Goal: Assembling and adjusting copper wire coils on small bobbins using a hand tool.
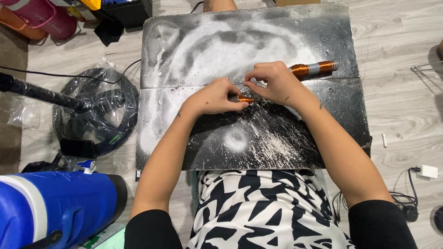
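My left hand [213, 97] pinches a small coil of copper wire [246, 99] at the middle of a scuffed black work board [194, 41]. My right hand [274, 82] is closed beside it, fingertips meeting the left hand's over the coil, apparently pinching a thin wire. Just behind the right hand lies a grey rod wound with copper wire [314, 69], its left end hidden by the hand.
A black coil of hose in clear plastic [99, 110] lies on the floor at left, with a blue jug [55, 207] in front of it. Pink bags [44, 18] sit far left. A white charger and cable [427, 171] rest on the floor at right.
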